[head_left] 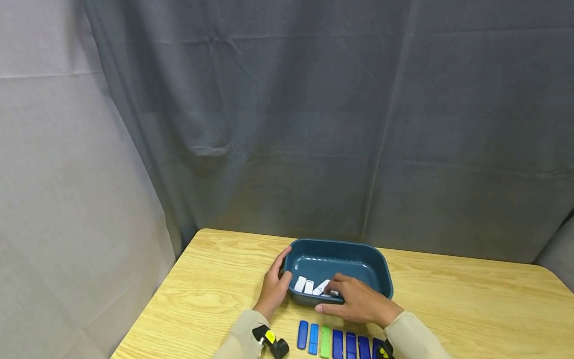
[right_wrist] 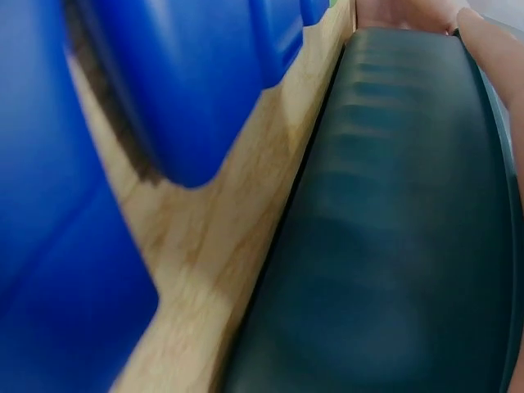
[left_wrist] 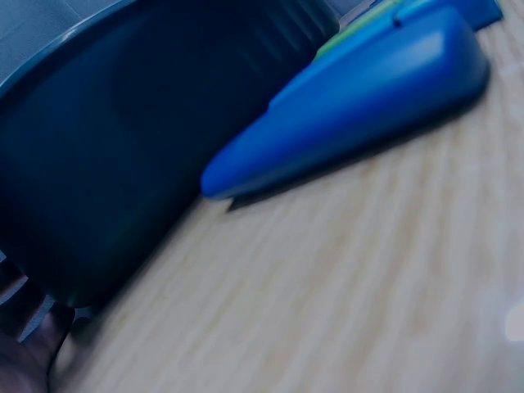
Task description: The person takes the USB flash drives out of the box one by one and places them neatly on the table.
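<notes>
A dark teal plastic tub (head_left: 376,264) sits on the table. My left hand (head_left: 273,286) grips its left end, with the thumb at the rim and the fingers along the outer wall. Inside the tub, several flat white sticks (head_left: 300,284), shaped like USB drives, lie by the near wall. My right hand (head_left: 358,301) reaches over that wall with bent fingers at a tilted white stick (head_left: 320,288). Its thumb stays outside the tub, apart from the fingers. The lower fingers are hidden, so I cannot tell whether they hold a stick.
In front of the tub runs a row of similar sticks: several blue ones (head_left: 302,334) and a green one (head_left: 325,342). My right forearm overlaps the row's right end. The wooden table (head_left: 471,299) extends to both sides, with a grey curtain (head_left: 278,124) behind it.
</notes>
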`<state>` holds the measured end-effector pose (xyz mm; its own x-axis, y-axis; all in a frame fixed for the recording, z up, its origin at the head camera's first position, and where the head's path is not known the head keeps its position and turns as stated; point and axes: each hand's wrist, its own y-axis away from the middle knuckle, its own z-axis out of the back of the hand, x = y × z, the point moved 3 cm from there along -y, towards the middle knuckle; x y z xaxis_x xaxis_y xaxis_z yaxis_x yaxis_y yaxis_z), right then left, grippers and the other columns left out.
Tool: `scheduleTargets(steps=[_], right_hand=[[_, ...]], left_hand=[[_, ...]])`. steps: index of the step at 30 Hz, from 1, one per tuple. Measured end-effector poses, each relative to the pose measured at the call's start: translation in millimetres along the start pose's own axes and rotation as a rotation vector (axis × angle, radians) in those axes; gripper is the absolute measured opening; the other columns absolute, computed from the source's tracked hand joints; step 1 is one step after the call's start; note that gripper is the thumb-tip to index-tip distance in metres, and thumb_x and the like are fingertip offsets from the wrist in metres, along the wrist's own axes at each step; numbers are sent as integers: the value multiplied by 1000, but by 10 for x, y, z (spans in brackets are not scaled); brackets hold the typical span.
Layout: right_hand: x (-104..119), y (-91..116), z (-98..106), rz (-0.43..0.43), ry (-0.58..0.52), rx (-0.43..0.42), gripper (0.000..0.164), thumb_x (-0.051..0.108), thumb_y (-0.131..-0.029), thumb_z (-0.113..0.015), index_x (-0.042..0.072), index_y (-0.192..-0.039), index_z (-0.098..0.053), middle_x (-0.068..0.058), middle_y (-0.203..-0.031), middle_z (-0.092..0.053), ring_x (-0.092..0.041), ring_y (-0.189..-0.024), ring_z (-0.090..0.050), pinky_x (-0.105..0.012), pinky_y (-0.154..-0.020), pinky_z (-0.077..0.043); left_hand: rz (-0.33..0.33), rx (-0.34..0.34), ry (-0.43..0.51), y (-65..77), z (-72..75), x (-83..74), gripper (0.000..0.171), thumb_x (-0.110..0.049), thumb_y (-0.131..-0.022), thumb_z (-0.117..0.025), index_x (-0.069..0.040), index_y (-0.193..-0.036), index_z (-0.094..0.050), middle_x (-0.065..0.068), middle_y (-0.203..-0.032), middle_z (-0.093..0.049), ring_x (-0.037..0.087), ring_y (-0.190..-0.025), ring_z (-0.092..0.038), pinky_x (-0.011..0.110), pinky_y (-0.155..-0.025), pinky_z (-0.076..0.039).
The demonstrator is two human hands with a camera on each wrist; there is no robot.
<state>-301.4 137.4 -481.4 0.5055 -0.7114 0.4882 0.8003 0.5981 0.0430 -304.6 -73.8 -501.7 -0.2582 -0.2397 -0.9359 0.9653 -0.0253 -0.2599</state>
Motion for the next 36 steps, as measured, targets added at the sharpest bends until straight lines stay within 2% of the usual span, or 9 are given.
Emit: scheduleTargets(steps=[5, 6, 12, 17, 23, 27, 33, 36], right_hand=[[1, 2, 2, 15, -14, 17, 62, 66, -83, -57, 14, -113, -71, 1, -109, -60, -16, -94, -59, -42, -78, -53], [2, 3, 1, 21, -13, 19, 62, 66, -83, -57, 14, -113, -71, 1, -110, -60, -16, -94, -59, -41, -77, -53], [-6, 7, -9, 31, -14, 28, 58, 66, -83, -58, 17, -109, -72, 2, -109, -60, -13, -92, -59, -38, -75, -53], [-3, 10, 3, 37, -2, 26, 60, 68, -82, -56, 16, -108, -72, 4, -104, -59, -9, -86, -57, -34, -71, -52], [1, 15, 7, 49, 15, 15, 60, 68, -82, -57, 16, -106, -73, 5, -100, -60, -7, -83, -56, -32, -68, -51], [1, 14, 3, 66, 19, 4, 58, 67, -83, -57, 16, -105, -73, 7, -100, -61, -6, -84, -56, -31, -69, -52], [12, 12, 10, 109, 17, -9, 55, 64, -84, -58, 16, -105, -72, 10, -94, -62, -2, -80, -55, -28, -68, -51], [21, 13, 14, 133, 27, -20, 54, 64, -84, -58, 15, -105, -72, 11, -93, -64, -2, -80, -56, -29, -68, -51]], left_hand=[[1, -4, -3, -12, -1, 17, 59, 3, -89, -48, -12, -146, -42, 9, -150, -40, 28, -136, -39, 47, -110, -31], [4, -5, -3, -26, -11, 61, 60, 3, -89, -48, -13, -146, -42, 9, -150, -40, 28, -136, -38, 47, -110, -31], [8, -18, 1, -108, -69, 364, 62, 1, -90, -49, -24, -146, -42, -1, -151, -39, 24, -137, -37, 46, -111, -29], [3, -22, -5, -119, -74, 410, 63, -4, -90, -49, -32, -145, -42, -8, -150, -39, 19, -138, -36, 45, -111, -29], [9, -18, -1, -113, -75, 402, 62, -4, -90, -49, -33, -145, -42, -9, -150, -39, 19, -137, -37, 44, -111, -29], [16, -14, 3, -106, -71, 370, 62, -2, -90, -49, -28, -146, -42, -4, -151, -38, 22, -137, -36, 45, -111, -29], [12, 5, 13, -29, -18, 94, 60, 2, -90, -47, -15, -147, -41, 7, -151, -38, 27, -137, -37, 47, -110, -30], [6, 7, 13, -8, -5, 13, 59, 3, -90, -47, -13, -146, -41, 9, -151, -38, 28, -136, -38, 46, -110, -32]])
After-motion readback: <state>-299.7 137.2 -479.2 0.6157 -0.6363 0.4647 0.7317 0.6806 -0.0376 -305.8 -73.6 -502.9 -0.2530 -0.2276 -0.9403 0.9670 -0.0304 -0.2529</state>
